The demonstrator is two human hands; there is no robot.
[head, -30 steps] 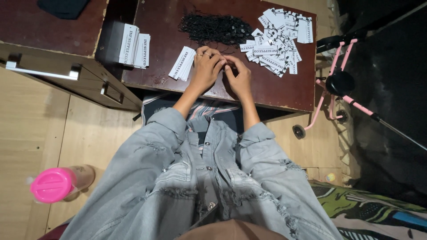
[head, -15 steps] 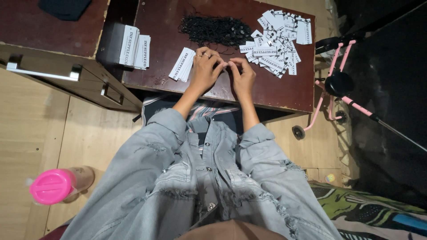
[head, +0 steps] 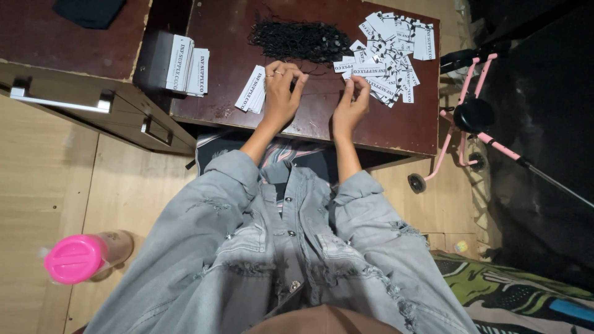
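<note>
Where right hand (head: 350, 105) pinches, tag (head: 354, 69) touches.

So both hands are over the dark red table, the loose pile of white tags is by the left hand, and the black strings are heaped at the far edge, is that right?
Not quite. The head view shows the loose pile of white tags beside the right hand, not the left hand. The rest holds: both hands are over the dark red table, and the black strings are heaped at its far edge.
</note>
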